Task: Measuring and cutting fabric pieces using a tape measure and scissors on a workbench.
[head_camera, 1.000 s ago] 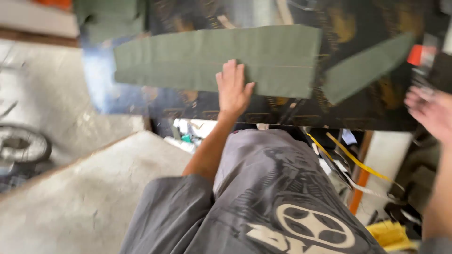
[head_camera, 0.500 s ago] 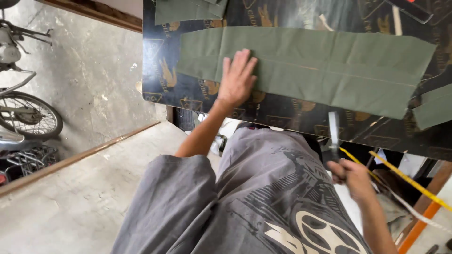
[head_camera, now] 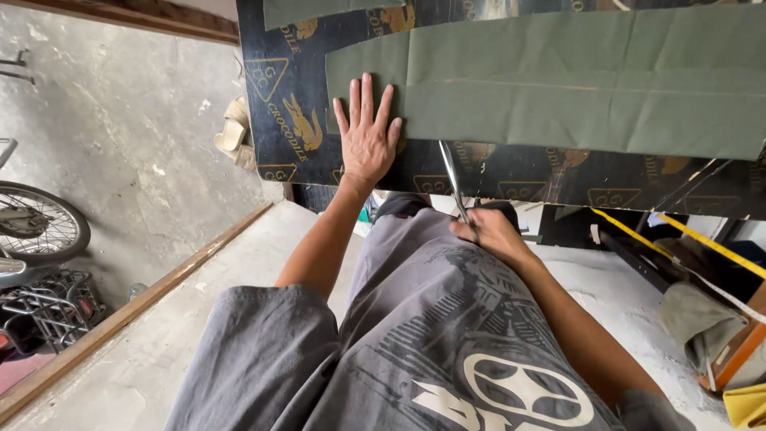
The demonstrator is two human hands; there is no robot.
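My left hand (head_camera: pixel 366 136) lies flat with fingers spread on the near left corner of a long olive-green piece of cloth (head_camera: pixel 574 92). The cloth is spread over a black table top (head_camera: pixel 287 120) printed with gold emblems. My right hand (head_camera: pixel 488 231) is closed around the handles of metal scissors (head_camera: pixel 452 180), whose blades point up toward the cloth's near edge, just right of my left hand. A faint chalk line runs along the cloth. I wear a grey printed shirt.
A second green cloth piece (head_camera: pixel 319 9) lies at the table's far edge. A bicycle wheel (head_camera: pixel 36 227) and a wire basket (head_camera: pixel 52 307) stand on the concrete floor at left. A yellow tape (head_camera: pixel 678 231) and cluttered items sit at right. Sandals (head_camera: pixel 233 132) lie beside the table.
My right hand has come up from beside my body with the scissors toward the cloth's near edge. The view has swung in closer. My left hand stays pressed on the cloth.
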